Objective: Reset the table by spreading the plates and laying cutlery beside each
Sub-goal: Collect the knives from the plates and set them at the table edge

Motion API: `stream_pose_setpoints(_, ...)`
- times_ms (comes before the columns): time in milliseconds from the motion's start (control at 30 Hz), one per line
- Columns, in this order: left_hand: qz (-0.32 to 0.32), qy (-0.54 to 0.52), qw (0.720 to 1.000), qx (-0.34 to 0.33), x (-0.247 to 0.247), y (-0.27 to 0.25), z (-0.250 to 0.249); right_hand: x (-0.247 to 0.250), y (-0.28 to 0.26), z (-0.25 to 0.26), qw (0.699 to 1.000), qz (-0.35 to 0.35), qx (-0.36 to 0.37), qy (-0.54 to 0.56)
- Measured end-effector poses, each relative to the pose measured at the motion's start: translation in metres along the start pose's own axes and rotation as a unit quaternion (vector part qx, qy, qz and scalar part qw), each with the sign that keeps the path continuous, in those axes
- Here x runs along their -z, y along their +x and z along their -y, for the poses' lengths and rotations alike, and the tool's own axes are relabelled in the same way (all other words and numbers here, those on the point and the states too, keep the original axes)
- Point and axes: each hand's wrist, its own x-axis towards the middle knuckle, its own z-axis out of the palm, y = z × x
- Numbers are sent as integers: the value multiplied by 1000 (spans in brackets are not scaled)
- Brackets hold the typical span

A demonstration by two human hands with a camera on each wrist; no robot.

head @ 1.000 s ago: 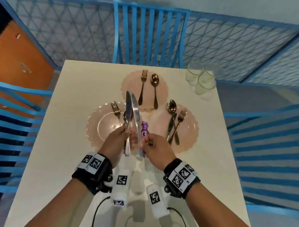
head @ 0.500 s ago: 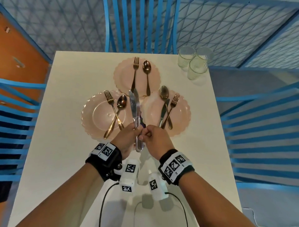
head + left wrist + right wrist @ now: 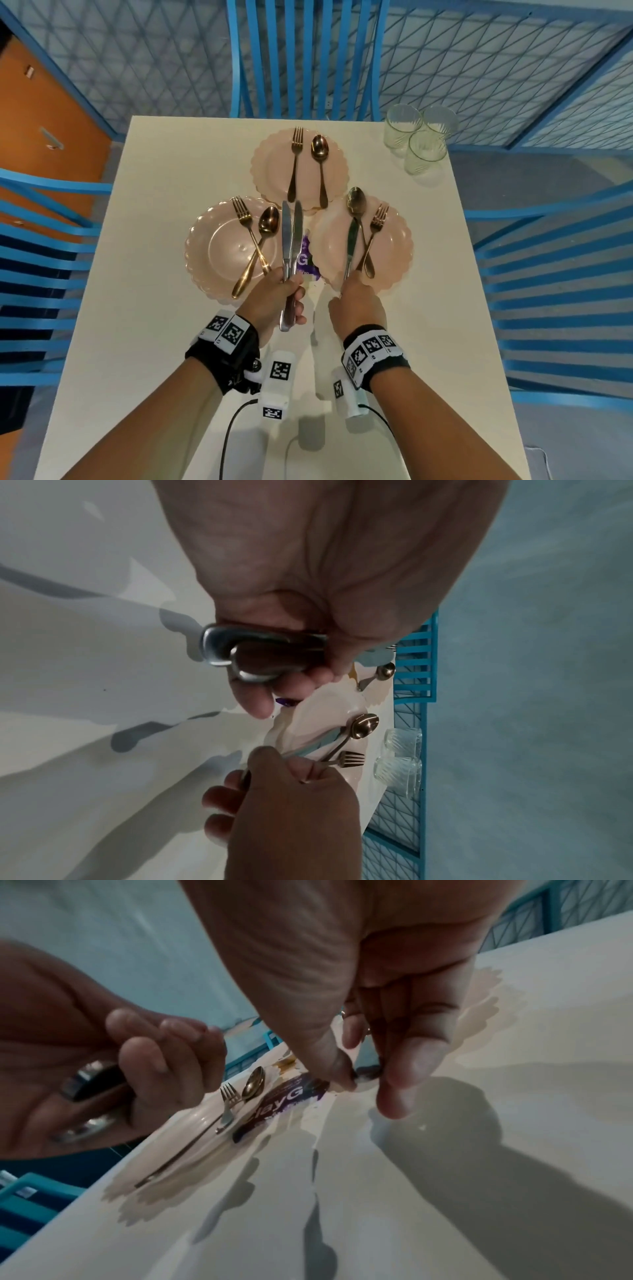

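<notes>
Three scalloped pink plates sit bunched mid-table: a left plate (image 3: 219, 253), a far plate (image 3: 274, 171) and a right plate (image 3: 394, 246). Each carries a gold fork and spoon. My left hand (image 3: 287, 291) grips two silver knives (image 3: 291, 233) by the handles, blades pointing away from me; their handle ends (image 3: 253, 658) fill the left wrist view. My right hand (image 3: 352, 291) reaches to the right plate's near rim. There it pinches the handle end of a third knife (image 3: 351, 240), held between thumb and fingers (image 3: 366, 1069), which lies on that plate.
A purple packet (image 3: 305, 260) lies between the left and right plates. Three clear glasses (image 3: 416, 140) stand at the far right corner. Blue slatted chairs stand at the far side (image 3: 301, 58), left (image 3: 41, 274) and right (image 3: 555, 274). The cream table (image 3: 154, 342) shows bare near me.
My right hand has let go of the two knives and moved right to the knife on the right plate. My left hand now holds both knives alone.
</notes>
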Motion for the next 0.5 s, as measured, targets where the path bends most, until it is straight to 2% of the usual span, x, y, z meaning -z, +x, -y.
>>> stream_pose_setpoints(67,-13,4,1000,-2,1,2,3,0,-6,-2,999,5,-4,42)
stream_pose_setpoints(200,6,-20,1000,-11,3,3,12,0,-16,-19,992,34,-29,122)
stream_pose_setpoints(333,0,-43,999,11,0,0,15,10,-26,-32,941,119,-101,299)
stream_pose_setpoints(433,7,-61,998,13,-4,-4,13,21,-43,-28,921,116,-73,365)
stream_pose_setpoints(500,16,-60,998,-1,-6,-8,11,25,-55,-19,919,109,-38,378)
